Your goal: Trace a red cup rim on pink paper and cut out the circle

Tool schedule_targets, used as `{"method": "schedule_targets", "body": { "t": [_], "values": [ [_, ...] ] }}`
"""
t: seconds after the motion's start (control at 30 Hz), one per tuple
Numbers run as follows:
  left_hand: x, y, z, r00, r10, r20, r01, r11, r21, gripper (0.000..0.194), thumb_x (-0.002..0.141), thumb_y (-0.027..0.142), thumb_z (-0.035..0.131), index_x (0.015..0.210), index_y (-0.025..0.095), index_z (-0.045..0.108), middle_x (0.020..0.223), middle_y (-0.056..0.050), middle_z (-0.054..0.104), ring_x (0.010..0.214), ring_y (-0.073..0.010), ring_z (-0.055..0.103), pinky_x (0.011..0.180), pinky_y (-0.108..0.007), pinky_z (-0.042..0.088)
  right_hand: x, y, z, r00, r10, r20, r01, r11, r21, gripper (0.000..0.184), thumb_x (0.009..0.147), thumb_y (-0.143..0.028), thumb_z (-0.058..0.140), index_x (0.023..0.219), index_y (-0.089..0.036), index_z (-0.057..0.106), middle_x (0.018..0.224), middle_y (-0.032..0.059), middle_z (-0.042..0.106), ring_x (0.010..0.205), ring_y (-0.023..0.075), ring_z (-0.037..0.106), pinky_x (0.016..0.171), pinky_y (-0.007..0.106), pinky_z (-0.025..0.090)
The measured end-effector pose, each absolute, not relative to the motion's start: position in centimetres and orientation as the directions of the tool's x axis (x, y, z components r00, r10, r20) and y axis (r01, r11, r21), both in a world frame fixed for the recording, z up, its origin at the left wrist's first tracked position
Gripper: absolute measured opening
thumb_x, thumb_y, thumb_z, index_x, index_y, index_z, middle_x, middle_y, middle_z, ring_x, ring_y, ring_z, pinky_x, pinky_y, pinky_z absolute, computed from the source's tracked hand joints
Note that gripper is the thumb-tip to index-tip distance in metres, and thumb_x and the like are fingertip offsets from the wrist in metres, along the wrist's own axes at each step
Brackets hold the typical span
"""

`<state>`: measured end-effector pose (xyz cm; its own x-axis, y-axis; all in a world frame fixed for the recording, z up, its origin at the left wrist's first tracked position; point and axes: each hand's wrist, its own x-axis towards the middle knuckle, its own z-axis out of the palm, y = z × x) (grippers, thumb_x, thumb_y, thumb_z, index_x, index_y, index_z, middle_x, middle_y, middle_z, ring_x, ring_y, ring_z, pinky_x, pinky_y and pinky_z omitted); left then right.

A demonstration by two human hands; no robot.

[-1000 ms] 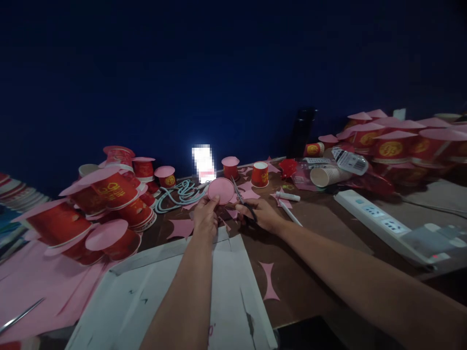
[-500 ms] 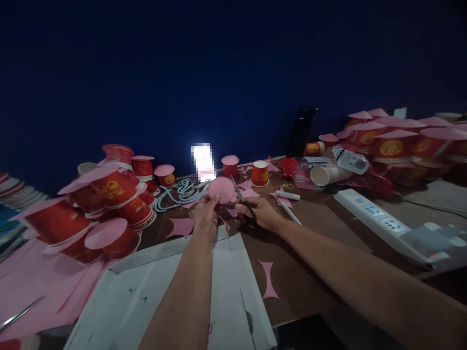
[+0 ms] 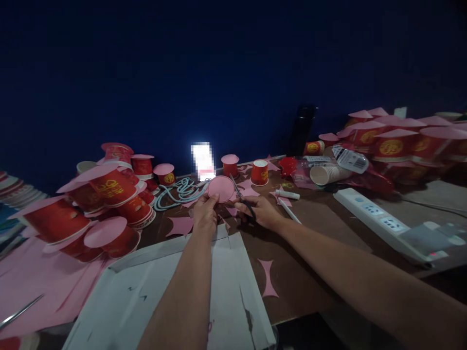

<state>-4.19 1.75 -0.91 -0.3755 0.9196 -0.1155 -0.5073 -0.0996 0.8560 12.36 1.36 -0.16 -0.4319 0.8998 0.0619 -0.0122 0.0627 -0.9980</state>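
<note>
Between the thumb and fingers of my left hand (image 3: 205, 213) is a pink paper circle (image 3: 221, 188), pinched at its lower edge. My right hand (image 3: 260, 211) is closed around the dark handles of a pair of scissors (image 3: 239, 192). The blades point up and left, beside the circle's right edge; whether they touch the paper I cannot tell. Pink paper scraps (image 3: 251, 187) lie on the table behind and under my hands. Just beyond stand a red paper cup (image 3: 260, 174) with its white rim up and another cup topped by a pink disc (image 3: 230, 159).
Red cups with pink discs are piled at the left (image 3: 116, 187) and right (image 3: 392, 146). A coiled pale cord (image 3: 178, 190), a glowing phone (image 3: 203, 161), a white marker (image 3: 287, 194) and a power strip (image 3: 379, 218) surround the work area. White cardboard (image 3: 146, 296) lies under my left forearm.
Almost nothing differs. The whole view has shifted very slightly, while both hands keep the same hold on the paper circle and the scissors.
</note>
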Motion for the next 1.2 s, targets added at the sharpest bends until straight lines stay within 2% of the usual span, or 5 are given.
{"method": "schedule_targets", "body": {
  "t": [0.23,0.6,0.73,1.0,1.2],
  "values": [
    [-4.09,1.43,-0.35,-0.408,0.900,-0.151,-0.487,-0.075,0.870,0.030,0.059,0.021,0.076,0.081,0.016,0.057,0.072,0.000,0.064,0.062,-0.0138,0.062,0.056,-0.024,0.049,12.44,1.11,0.07,-0.433,0.902,0.012,0.000,0.014,-1.000,0.049,0.071,-0.052,0.070,0.100,-0.013,0.069,0.055,-0.0014,0.058,0.044,0.0089,0.050,0.038,0.020,0.036],
    [-4.26,1.87,-1.07,-0.385,0.917,-0.101,-0.488,-0.109,0.866,0.041,0.053,0.026,0.080,0.086,0.015,0.059,0.076,-0.003,0.067,0.066,-0.0161,0.064,0.062,-0.028,0.052,12.32,1.40,-0.32,-0.434,0.899,0.058,-0.037,0.046,-0.998,0.048,0.070,-0.049,0.072,0.101,-0.012,0.069,0.055,-0.0017,0.058,0.047,0.0086,0.051,0.042,0.019,0.038],
    [-4.19,1.80,-0.96,-0.393,0.913,-0.110,-0.496,-0.109,0.861,0.040,0.053,0.025,0.080,0.086,0.016,0.059,0.074,-0.002,0.067,0.065,-0.0161,0.064,0.060,-0.028,0.052,12.43,1.44,-0.32,-0.445,0.893,0.064,-0.008,0.068,-0.998,0.047,0.073,-0.050,0.070,0.102,-0.013,0.069,0.055,-0.0021,0.058,0.048,0.0090,0.051,0.042,0.019,0.037],
    [-4.29,1.89,-1.32,-0.371,0.925,-0.079,-0.493,-0.124,0.861,0.039,0.055,0.026,0.080,0.087,0.016,0.059,0.078,-0.003,0.068,0.069,-0.0171,0.066,0.070,-0.033,0.054,12.27,1.35,-0.12,-0.436,0.899,0.039,-0.028,0.030,-0.999,0.050,0.069,-0.049,0.073,0.101,-0.012,0.069,0.053,-0.0027,0.057,0.044,0.0082,0.049,0.040,0.019,0.035],
    [-4.28,1.79,-1.14,-0.363,0.929,-0.076,-0.492,-0.122,0.862,0.038,0.056,0.026,0.080,0.086,0.016,0.059,0.080,-0.003,0.067,0.067,-0.0157,0.065,0.066,-0.029,0.052,12.31,1.27,-0.03,-0.440,0.897,0.035,-0.040,0.019,-0.999,0.048,0.069,-0.049,0.073,0.101,-0.012,0.069,0.053,-0.0029,0.056,0.043,0.0079,0.049,0.039,0.019,0.036]
  ]
}}
